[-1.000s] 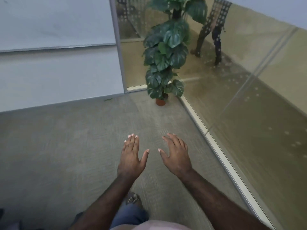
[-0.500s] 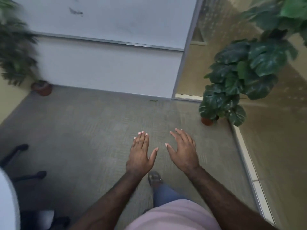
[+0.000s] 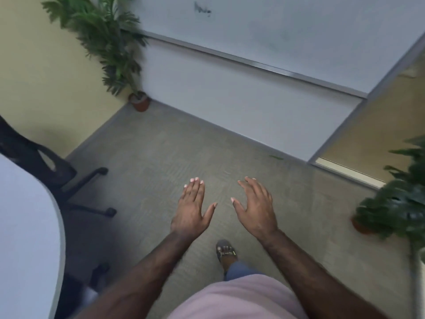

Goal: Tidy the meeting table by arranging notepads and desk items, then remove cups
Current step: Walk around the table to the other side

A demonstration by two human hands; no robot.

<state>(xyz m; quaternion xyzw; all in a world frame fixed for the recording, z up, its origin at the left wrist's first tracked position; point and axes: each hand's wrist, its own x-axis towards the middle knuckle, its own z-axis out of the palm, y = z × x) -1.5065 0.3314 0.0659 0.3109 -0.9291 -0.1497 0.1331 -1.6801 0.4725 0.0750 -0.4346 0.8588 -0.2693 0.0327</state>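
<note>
Newly in view: table (image 3: 27, 226), chair (image 3: 46, 166).

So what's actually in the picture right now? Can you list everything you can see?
table: one, white, curved edge, far left.
office chair: one, black, on castors, beside the table.
potted plants: two, green in reddish-brown pots; a feathery one in the far left corner, a broad-leaved one at the right edge.
whiteboard: one, white with faint marks, on the far wall.
glass partition: one, tan-tinted, right.
carpet: grey-green, covering the floor.
notepads, cups: none in view.
foot: one, in a sandal, stepping forward.
left hand: open, empty, palm down over the carpet.
right hand: open, empty, fingers spread.
</note>
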